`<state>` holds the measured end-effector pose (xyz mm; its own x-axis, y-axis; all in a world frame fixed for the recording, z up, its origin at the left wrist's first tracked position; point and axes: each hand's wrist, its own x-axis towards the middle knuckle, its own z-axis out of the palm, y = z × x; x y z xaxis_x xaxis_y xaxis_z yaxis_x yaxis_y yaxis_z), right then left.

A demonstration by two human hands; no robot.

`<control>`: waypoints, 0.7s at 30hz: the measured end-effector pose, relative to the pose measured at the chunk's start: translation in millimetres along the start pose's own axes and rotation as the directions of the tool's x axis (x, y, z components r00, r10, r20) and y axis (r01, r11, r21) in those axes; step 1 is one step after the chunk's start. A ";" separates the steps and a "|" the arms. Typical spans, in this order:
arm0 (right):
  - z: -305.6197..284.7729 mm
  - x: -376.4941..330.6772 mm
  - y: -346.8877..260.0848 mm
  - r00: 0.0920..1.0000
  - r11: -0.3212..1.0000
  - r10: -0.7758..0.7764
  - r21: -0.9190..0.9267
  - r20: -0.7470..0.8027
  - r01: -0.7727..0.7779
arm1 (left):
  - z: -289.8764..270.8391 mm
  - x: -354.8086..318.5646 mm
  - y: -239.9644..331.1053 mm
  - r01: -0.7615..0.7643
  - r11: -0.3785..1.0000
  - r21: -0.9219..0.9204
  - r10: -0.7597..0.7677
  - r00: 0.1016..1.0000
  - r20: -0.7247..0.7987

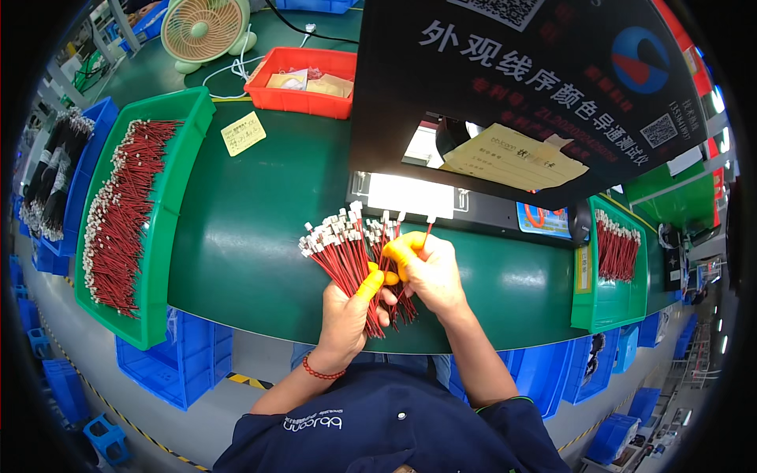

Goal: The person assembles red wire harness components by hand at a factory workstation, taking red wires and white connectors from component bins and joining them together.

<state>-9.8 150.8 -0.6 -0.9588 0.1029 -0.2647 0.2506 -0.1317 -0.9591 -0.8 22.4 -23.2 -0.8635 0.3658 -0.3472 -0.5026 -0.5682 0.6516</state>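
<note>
My left hand (344, 309), a yellow finger cot on its thumb and a red bead bracelet at the wrist, is closed round a bundle of red-and-black wire harnesses (344, 262). Their white connectors point away from me. At the bundle's right side, my right hand (434, 277), also with yellow finger cots, pinches a wire harness (430, 225) whose white connector sticks up above the fingers. More harnesses stand fanned out between the two hands. Just beyond the right hand is the lit white plate (406, 195) of a black test machine (505, 87).
To the left, a long green tray (177, 185) holds many red harnesses; a smaller green tray (607, 311) at the right holds more. A red bin (303, 101), a yellow paper note (244, 134) and a fan (203, 31) sit farther back. Blue crates (169, 359) stand below the table edge.
</note>
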 end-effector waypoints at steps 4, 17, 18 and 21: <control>-14.2 12.1 -1.7 0.988 0.995 0.072 0.073 -0.138 -0.062 | 2.3 -0.7 5.5 0.036 0.999 0.027 -0.034 0.996 -0.087; -13.3 2.9 -3.4 0.946 0.788 -0.297 -0.592 -0.126 0.169 | -2.2 -1.1 1.6 0.047 0.998 0.030 -0.046 0.998 -0.050; -9.3 1.1 -3.7 0.917 0.740 -0.380 -0.636 -0.125 0.219 | -2.4 -1.1 1.3 0.050 0.998 0.027 -0.048 0.997 -0.054; -6.7 0.8 7.4 0.980 0.976 -0.198 -0.091 0.017 0.198 | 2.8 -3.1 -3.3 0.041 0.997 0.064 -0.041 0.999 -0.002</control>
<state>-7.9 156.6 -8.5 -0.9916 0.1097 -0.0682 0.0666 -0.0183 -0.9976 3.6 25.2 -22.4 -0.8422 0.3870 -0.3753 -0.5341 -0.5041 0.6787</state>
